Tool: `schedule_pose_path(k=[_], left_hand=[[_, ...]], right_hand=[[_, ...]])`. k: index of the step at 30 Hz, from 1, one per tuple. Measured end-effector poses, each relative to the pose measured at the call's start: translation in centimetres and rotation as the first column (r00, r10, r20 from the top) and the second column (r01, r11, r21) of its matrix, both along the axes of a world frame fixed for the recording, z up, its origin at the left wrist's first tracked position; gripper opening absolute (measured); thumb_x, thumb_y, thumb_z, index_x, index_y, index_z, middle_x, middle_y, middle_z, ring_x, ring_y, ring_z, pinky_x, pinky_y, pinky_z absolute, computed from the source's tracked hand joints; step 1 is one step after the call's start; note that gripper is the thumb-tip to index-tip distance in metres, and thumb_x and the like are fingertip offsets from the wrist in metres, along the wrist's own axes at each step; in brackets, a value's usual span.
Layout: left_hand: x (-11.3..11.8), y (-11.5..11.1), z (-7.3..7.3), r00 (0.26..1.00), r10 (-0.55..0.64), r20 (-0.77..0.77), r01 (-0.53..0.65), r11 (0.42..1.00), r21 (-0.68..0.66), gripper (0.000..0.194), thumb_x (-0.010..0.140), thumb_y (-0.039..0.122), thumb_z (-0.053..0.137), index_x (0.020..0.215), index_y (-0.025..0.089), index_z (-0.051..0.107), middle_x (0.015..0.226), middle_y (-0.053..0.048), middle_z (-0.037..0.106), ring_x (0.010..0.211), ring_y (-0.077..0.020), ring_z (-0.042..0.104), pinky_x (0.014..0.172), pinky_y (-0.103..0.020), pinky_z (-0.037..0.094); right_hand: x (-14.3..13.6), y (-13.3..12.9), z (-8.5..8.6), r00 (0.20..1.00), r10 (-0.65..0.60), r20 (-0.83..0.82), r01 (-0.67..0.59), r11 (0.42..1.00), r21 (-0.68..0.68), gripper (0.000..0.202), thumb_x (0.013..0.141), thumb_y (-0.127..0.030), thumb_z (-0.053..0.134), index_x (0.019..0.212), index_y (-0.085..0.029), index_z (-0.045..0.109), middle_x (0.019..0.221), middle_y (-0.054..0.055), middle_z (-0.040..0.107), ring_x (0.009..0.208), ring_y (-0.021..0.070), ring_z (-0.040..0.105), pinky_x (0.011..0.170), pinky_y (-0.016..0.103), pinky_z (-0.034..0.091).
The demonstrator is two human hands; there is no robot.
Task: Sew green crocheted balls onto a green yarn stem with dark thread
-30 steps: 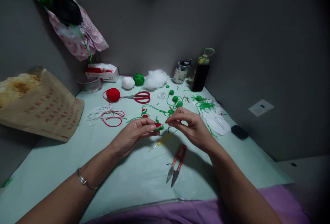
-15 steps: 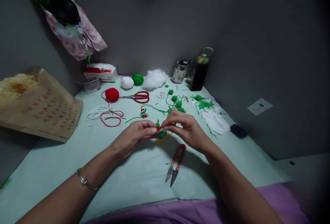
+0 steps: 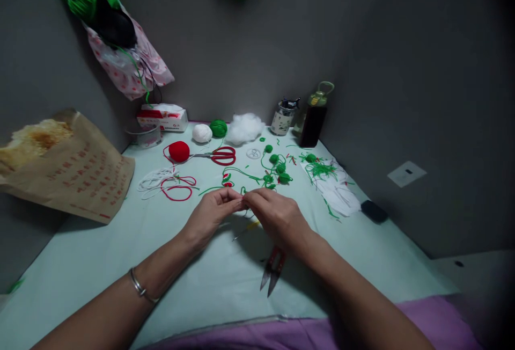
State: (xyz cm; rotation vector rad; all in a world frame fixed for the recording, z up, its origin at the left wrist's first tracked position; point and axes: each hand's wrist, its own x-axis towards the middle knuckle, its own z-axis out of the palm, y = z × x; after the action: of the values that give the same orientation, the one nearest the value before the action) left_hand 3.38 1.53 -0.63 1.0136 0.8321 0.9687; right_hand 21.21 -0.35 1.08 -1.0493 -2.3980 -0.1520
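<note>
My left hand (image 3: pixel 211 214) is closed, its thumb and fingertips pinching a small red-and-green crochet piece. Only a green yarn loop (image 3: pixel 243 190) of that piece sticks up above the fingers. My right hand (image 3: pixel 279 218) meets the left fingertips and covers the rest; its fingers are pressed together on the same piece. Beneath the hands lies a yellow-handled crochet hook (image 3: pixel 252 225), partly hidden. Red-handled thread snips (image 3: pixel 272 272) lie on the table under my right hand, blades toward me.
Red-handled scissors (image 3: pixel 223 155), a red yarn ball (image 3: pixel 179 151), white stuffing (image 3: pixel 244 128) and green crocheted balls (image 3: pixel 280 168) lie farther back. A paper food bag (image 3: pixel 92 178) stands left. Yarn scraps (image 3: pixel 322 168), a dark phone-like object (image 3: pixel 314 124) and a bottle (image 3: pixel 322 92) are right.
My right hand has turned over and moved left against my left fingertips, now hiding the crochet piece and the snips' handle end. The view has shifted slightly.
</note>
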Motion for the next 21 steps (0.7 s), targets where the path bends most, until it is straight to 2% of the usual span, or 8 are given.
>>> schedule_pose_path(k=[5, 9, 13, 16, 17, 19, 21], left_hand=[[-0.2, 0.1, -0.5, 0.996, 0.038, -0.082, -0.033, 0.998, 0.057, 0.025, 0.072, 0.035, 0.080, 0.071, 0.016, 0.064, 0.069, 0.001, 0.061, 0.068, -0.0130, 0.054, 0.070, -0.027, 0.040], [-0.2, 0.2, -0.8, 0.994, 0.017, -0.110, -0.008, 0.997, 0.078, 0.025, 0.073, 0.037, 0.077, 0.073, 0.016, 0.063, 0.071, 0.000, 0.061, 0.069, -0.0143, 0.053, 0.069, -0.028, 0.038], [0.0, 0.1, -0.5, 0.984, 0.018, -0.179, 0.001, 0.995, 0.105, 0.023, 0.074, 0.035, 0.073, 0.071, 0.017, 0.059, 0.066, 0.003, 0.055, 0.063, -0.0124, 0.048, 0.062, -0.026, 0.035], [0.2, -0.1, -0.5, 0.968, 0.096, -0.233, -0.050, 0.979, 0.197, 0.019, 0.072, 0.026, 0.071, 0.071, 0.019, 0.053, 0.067, 0.004, 0.052, 0.062, -0.0120, 0.049, 0.061, -0.025, 0.037], [0.3, -0.1, -0.6, 0.962, 0.132, -0.238, -0.072, 0.967, 0.245, 0.019, 0.071, 0.023, 0.070, 0.071, 0.020, 0.051, 0.071, 0.004, 0.054, 0.066, -0.0127, 0.052, 0.063, -0.025, 0.040], [0.2, 0.1, -0.9, 0.949, 0.197, -0.247, -0.103, 0.932, 0.348, 0.018, 0.072, 0.018, 0.066, 0.072, 0.021, 0.047, 0.080, 0.001, 0.059, 0.076, -0.0152, 0.058, 0.071, -0.027, 0.045], [-0.2, 0.6, -1.4, 0.924, 0.253, -0.286, -0.108, 0.891, 0.441, 0.016, 0.074, 0.015, 0.060, 0.073, 0.022, 0.045, 0.088, -0.001, 0.062, 0.086, -0.0176, 0.061, 0.079, -0.031, 0.047]], right_hand=[[-0.2, 0.1, 0.1, 0.997, -0.009, 0.080, 0.002, 0.996, 0.092, 0.014, 0.097, -0.010, 0.048, 0.096, -0.016, 0.061, 0.097, 0.009, 0.071, 0.084, 0.0164, 0.065, 0.061, 0.024, 0.044], [-0.1, 0.3, 0.2, 0.997, 0.010, 0.082, -0.014, 0.999, 0.042, 0.012, 0.098, -0.014, 0.050, 0.098, -0.014, 0.061, 0.094, 0.009, 0.071, 0.079, 0.0157, 0.065, 0.056, 0.024, 0.043], [-0.1, 0.3, 0.1, 0.996, 0.016, 0.082, -0.021, 0.998, 0.057, 0.014, 0.094, -0.007, 0.051, 0.094, -0.015, 0.063, 0.090, 0.007, 0.071, 0.075, 0.0148, 0.064, 0.055, 0.023, 0.042], [-0.3, -0.5, 0.8, 0.989, 0.081, -0.124, -0.064, 0.988, 0.137, 0.016, 0.095, -0.009, 0.051, 0.095, -0.017, 0.065, 0.097, 0.008, 0.073, 0.083, 0.0163, 0.066, 0.065, 0.025, 0.048], [-0.4, -1.0, 1.3, 0.964, 0.126, -0.232, -0.102, 0.988, 0.113, 0.015, 0.095, -0.011, 0.053, 0.096, -0.018, 0.065, 0.099, 0.008, 0.073, 0.083, 0.0163, 0.066, 0.068, 0.027, 0.050], [-0.4, -1.8, 2.8, 0.862, 0.152, -0.484, -0.214, 0.974, -0.075, 0.012, 0.097, -0.014, 0.052, 0.097, -0.019, 0.063, 0.095, 0.007, 0.074, 0.071, 0.0136, 0.067, 0.064, 0.026, 0.052], [0.4, -2.2, 4.6, 0.714, 0.031, -0.700, -0.343, 0.886, -0.311, 0.013, 0.100, -0.019, 0.047, 0.097, -0.021, 0.059, 0.079, 0.003, 0.073, 0.052, 0.0098, 0.062, 0.049, 0.022, 0.049]])
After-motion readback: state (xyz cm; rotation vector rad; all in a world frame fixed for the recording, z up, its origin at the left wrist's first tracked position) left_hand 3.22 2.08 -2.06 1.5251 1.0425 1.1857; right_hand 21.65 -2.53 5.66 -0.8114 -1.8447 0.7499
